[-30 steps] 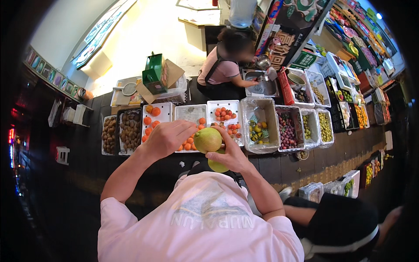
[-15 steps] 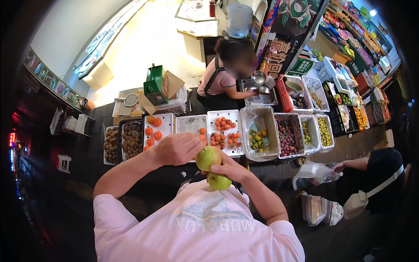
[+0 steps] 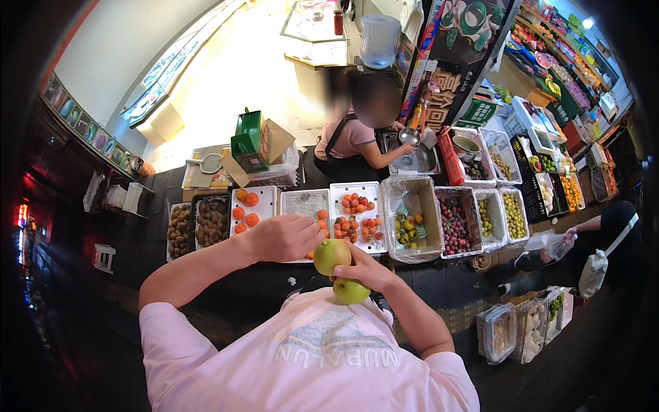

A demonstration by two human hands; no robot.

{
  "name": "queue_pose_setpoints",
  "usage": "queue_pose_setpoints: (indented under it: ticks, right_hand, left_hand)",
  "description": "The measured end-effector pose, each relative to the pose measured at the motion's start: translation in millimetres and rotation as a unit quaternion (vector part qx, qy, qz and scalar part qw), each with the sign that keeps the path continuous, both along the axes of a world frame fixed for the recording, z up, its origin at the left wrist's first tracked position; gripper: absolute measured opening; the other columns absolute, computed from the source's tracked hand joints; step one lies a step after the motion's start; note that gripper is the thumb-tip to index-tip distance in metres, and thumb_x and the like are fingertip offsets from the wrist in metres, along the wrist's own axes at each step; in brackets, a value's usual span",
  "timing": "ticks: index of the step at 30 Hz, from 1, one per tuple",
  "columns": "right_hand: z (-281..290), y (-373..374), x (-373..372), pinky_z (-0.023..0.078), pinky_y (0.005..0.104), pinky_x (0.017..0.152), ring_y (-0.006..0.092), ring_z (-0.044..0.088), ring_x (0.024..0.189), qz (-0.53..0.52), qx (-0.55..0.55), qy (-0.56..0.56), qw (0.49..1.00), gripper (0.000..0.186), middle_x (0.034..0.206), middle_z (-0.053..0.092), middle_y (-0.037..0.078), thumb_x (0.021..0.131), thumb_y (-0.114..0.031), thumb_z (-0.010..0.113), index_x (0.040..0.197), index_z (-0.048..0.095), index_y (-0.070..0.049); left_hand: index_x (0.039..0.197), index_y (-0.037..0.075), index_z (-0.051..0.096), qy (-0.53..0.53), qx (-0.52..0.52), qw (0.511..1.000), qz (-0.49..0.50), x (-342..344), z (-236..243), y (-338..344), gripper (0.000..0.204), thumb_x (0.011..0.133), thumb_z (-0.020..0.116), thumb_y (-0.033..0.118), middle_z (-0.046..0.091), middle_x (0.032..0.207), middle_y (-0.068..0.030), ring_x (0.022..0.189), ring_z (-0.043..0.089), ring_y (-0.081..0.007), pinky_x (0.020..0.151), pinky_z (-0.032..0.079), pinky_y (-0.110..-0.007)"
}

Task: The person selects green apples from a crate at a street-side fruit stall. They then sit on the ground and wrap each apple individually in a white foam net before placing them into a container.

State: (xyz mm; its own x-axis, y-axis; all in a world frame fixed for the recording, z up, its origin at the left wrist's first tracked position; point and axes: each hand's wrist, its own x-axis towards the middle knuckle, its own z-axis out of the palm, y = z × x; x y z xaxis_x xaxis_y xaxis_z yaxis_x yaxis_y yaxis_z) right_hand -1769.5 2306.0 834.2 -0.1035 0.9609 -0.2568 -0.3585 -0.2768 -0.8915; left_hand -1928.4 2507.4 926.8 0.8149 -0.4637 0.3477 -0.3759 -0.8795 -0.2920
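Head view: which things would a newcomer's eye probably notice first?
Probably the two green fruits in the right hand, near the picture's middle, one above the other. Beyond them, a row of crates crosses the view. A green box stands out farther back, left of centre.

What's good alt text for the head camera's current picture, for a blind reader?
A person's right hand holds two green fruits, the left hand beside them. Beyond, crates hold brown fruit, orange fruit and purple fruit, with another person behind them.
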Motion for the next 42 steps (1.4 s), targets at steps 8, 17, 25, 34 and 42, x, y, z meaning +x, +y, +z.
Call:
queue_pose_setpoints:
  ticks: [8,17,25,34,42]
  right_hand:
    - [-0.1,-10.5,0.2,0.061,0.0360,0.075,0.0223,0.071,0.089,0.102,-0.021,0.281,0.954,0.069,0.102,0.069,0.013,0.087,-0.050,0.077,0.127,0.055,0.002]
    - [24.3,-10.3,2.4,0.056,0.0404,0.088,0.0234,0.067,0.103,-0.053,0.078,-0.253,0.963,0.086,0.123,0.062,0.016,0.084,-0.037,0.082,0.149,0.036,-0.005]
    - [53.4,-5.2,-9.2,0.056,0.0465,0.077,0.0411,0.071,0.090,-0.145,0.035,-0.519,0.841,0.087,0.104,0.070,0.022,0.077,-0.047,0.084,0.142,0.041,-0.009]
    - [39.9,2.6,-3.2,0.057,0.0399,0.076,0.0332,0.072,0.087,-0.096,0.039,-0.430,0.897,0.083,0.100,0.069,0.019,0.082,-0.042,0.081,0.146,0.040,-0.008]
    - [36.1,3.2,-0.5,0.053,0.0313,0.086,0.0163,0.064,0.096,-0.026,0.025,-0.018,0.999,0.072,0.113,0.063,0.009,0.088,-0.034,0.077,0.144,0.044,-0.004]
  left_hand:
    - [0.099,0.004,0.066,-0.013,-0.016,0.996,-0.083,13.0,9.4,12.6,0.021,0.080,0.067,0.012,0.062,0.086,-0.0028,0.077,0.063,-0.0155,0.059,0.049,-0.027]
    - [0.082,0.007,0.059,0.060,-0.131,0.990,-0.011,16.4,5.7,-5.3,0.013,0.076,0.070,0.011,0.050,0.072,-0.0021,0.064,0.053,-0.0200,0.054,0.046,-0.033]
    - [0.075,0.004,0.059,0.131,-0.384,0.896,0.182,12.2,-15.7,-14.4,0.011,0.079,0.067,0.011,0.055,0.068,-0.0119,0.065,0.060,-0.0276,0.057,0.048,-0.041]
    - [0.076,0.007,0.059,0.042,-0.147,0.987,0.056,9.7,-11.0,3.1,0.010,0.080,0.068,0.010,0.049,0.065,-0.0078,0.059,0.055,-0.0226,0.053,0.048,-0.037]
    - [0.082,0.005,0.064,0.010,-0.345,0.930,0.128,0.8,-17.5,-9.1,0.008,0.079,0.071,0.003,0.054,0.069,-0.0082,0.061,0.059,-0.0244,0.054,0.050,-0.036]
